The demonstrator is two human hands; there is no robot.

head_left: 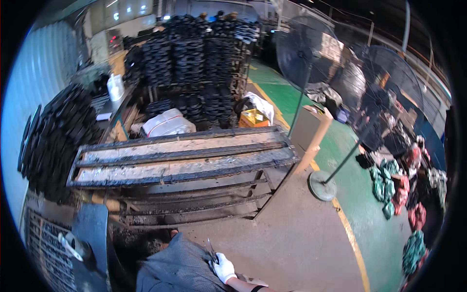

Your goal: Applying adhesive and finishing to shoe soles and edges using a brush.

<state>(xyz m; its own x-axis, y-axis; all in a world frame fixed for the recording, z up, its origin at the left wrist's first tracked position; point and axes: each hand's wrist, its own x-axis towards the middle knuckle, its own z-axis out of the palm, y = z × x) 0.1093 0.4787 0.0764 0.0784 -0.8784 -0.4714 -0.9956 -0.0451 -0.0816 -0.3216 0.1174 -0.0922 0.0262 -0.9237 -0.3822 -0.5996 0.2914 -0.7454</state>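
Observation:
My right hand (224,267) wears a white glove and comes in from the lower edge. It grips a thin dark pointed tool (212,250), which looks like small scissors, held against a grey cloth (177,270) at the bottom middle. At the lower left, a white shape (71,246) that may be my gloved left hand sits against a dark grey sheet (92,228). Its grip is not clear.
A grimy metal rack (180,158) with long trays stands just ahead. Stacks of black rubber parts (194,53) fill the back and the left wall (53,141). Two standing fans (323,187) and a cardboard box (311,129) are at the right. Coloured bundles (404,190) lie on the green floor.

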